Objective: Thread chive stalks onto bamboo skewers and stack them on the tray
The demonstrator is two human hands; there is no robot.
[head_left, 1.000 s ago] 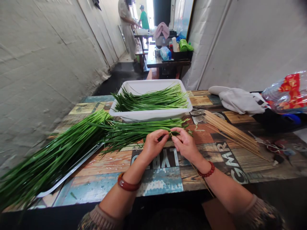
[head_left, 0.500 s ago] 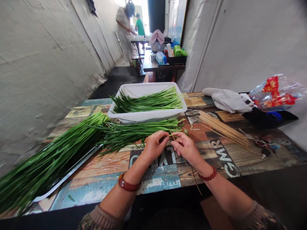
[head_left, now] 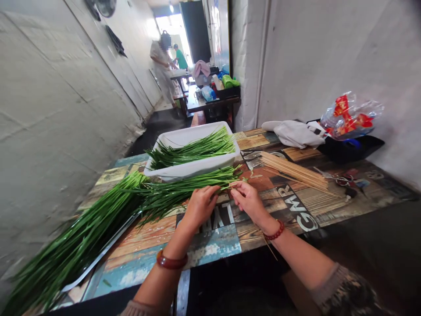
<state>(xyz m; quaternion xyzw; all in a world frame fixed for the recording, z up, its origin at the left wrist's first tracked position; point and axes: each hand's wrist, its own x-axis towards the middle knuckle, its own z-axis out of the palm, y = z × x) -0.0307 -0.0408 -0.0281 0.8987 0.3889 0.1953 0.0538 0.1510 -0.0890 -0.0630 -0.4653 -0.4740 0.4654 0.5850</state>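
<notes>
Long garlic chives [head_left: 184,188] lie in a bunch across the table, beyond my hands. My left hand [head_left: 202,204] is beside their near edge, its fingers stretched forward and the thumb apart from them. With thumb and fingers pinched, my right hand [head_left: 248,202] grips pale chive ends at the bunch's right side. A thin bamboo skewer [head_left: 271,251] sticks out past the table edge below my right wrist; whether its other end is in my fingers is hidden. More skewers [head_left: 292,173] lie in a loose bundle to the right.
A white plastic tub [head_left: 194,169] of chives stands behind. A bigger chive heap [head_left: 95,232] rests on a metal tray [head_left: 101,254] at left. Scissors [head_left: 344,179], a pale cloth [head_left: 292,133] and a plastic bag [head_left: 351,116] are at right. People work in the background.
My hands have moved apart from being nearly together, the left drawing away from the right. The view has shifted, and the skewer that showed below my right fingers is now mostly hidden.
</notes>
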